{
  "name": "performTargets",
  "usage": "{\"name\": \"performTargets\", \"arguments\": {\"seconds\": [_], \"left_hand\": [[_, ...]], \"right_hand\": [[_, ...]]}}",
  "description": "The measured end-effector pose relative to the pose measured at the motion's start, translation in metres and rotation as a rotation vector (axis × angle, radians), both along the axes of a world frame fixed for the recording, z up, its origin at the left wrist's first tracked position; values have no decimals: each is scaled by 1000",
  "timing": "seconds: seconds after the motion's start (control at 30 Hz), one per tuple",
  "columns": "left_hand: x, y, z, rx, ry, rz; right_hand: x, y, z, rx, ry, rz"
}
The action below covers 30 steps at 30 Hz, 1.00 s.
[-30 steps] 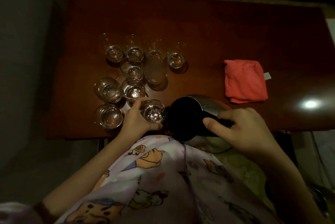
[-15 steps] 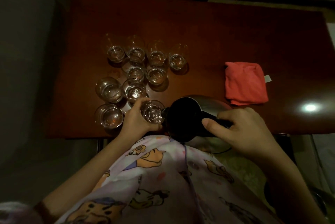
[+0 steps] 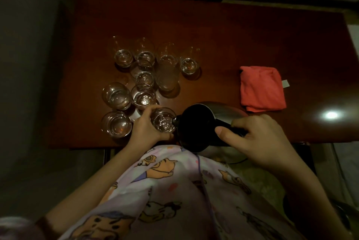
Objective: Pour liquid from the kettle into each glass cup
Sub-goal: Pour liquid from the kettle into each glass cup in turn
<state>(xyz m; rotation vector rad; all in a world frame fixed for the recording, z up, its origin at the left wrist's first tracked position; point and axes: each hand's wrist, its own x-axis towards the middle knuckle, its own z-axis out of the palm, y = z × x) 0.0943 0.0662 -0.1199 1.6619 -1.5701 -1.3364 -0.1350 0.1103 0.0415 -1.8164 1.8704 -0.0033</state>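
Kettle (image 3: 202, 123) tipped toward the left, spout at the rim of the near glass cup (image 3: 163, 121), near the front edge of the table (image 3: 252, 35). Right hand (image 3: 256, 138) wraps the kettle's handle, thumb laid along the top; body of the kettle lies left of that grip, spout furthest from it. Left hand (image 3: 147, 129) curls round the near cup from its left side, steadying it on the tabletop. Liquid glints in the cup; stream itself too dim to make out.

Step in hand, by my reading: filling this cup. Other cups (image 3: 143, 84) stand clustered just behind and to the left, most showing liquid. Next move likely calls for righting the kettle before the rim is reached, then moving the spout to any unfilled glass. Folded red cloth (image 3: 262, 88) lies well apart to the right.
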Motion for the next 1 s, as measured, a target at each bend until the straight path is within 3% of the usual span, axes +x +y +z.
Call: {"name": "performTargets", "arguments": {"seconds": [1.0], "left_hand": [[0, 0, 4, 6, -18, -1]], "right_hand": [[2, -1, -1, -26, 14, 4]]}}
